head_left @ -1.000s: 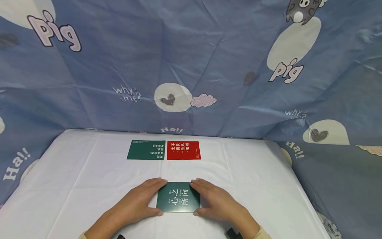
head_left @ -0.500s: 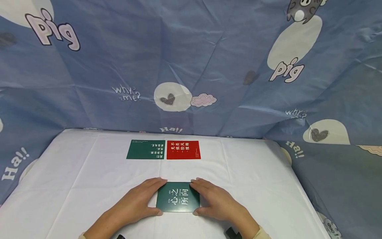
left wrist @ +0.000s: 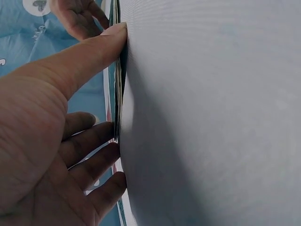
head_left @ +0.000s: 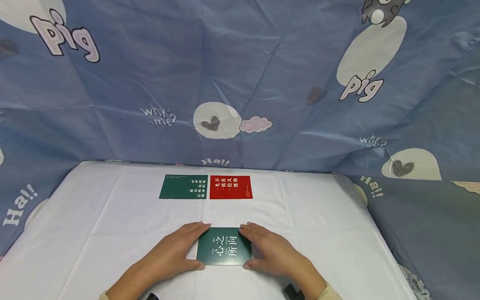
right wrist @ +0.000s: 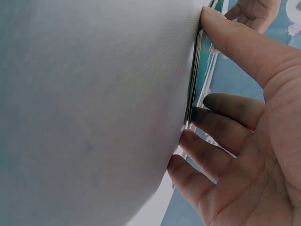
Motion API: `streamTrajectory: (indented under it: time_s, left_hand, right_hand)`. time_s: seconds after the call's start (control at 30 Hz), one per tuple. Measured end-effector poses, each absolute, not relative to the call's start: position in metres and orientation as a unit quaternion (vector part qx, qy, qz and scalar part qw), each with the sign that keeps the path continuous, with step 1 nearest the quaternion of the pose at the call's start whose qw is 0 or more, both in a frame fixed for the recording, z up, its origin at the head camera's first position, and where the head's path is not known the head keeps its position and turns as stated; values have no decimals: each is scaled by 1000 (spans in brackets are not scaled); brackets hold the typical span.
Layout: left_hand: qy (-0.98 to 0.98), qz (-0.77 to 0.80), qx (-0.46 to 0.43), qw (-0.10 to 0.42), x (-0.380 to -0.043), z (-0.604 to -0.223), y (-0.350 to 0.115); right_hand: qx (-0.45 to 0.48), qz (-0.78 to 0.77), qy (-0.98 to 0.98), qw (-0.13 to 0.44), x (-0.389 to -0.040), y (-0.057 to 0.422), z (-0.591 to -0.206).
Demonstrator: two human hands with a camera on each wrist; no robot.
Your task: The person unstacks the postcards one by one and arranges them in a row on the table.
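Note:
A stack of cards [head_left: 224, 246] lies near the front middle of the white table, its top card dark green with large white Chinese characters. From the left side, my left hand [head_left: 178, 250] holds it, thumb at the near corner and fingertips at the far one. My right hand [head_left: 271, 252] grips the opposite end in the same way. Layered edges of the stack [left wrist: 118, 89] show between thumb and fingers in the left wrist view. The right wrist view also has the stack's edge [right wrist: 195, 70] under the right thumb and fingers.
Farther back, a green card [head_left: 183, 187] and a red card [head_left: 230, 187] lie side by side, both printed with white characters. White cloth [head_left: 330, 233] covers the table. Blue printed fabric [head_left: 262, 83] hangs behind it and along the sides.

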State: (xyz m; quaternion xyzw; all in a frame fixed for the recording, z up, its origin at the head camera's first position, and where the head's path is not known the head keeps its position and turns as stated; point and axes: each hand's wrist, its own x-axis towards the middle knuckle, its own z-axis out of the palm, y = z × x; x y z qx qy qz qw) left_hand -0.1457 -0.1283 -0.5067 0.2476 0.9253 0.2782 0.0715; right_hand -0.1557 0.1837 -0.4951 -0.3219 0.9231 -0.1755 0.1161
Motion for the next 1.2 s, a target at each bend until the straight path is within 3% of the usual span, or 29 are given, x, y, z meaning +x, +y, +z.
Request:
streamTrajectory:
  time_s: [0.47,1.2]
  left_hand:
    - [926,277,239,89,-149,-501,-126]
    - [928,257,264,49,-154,-489,-106]
  right_hand:
    - [-310,-190,924,123,-158,188,-494]
    - [-298,-165,937,79,-160,195,-479]
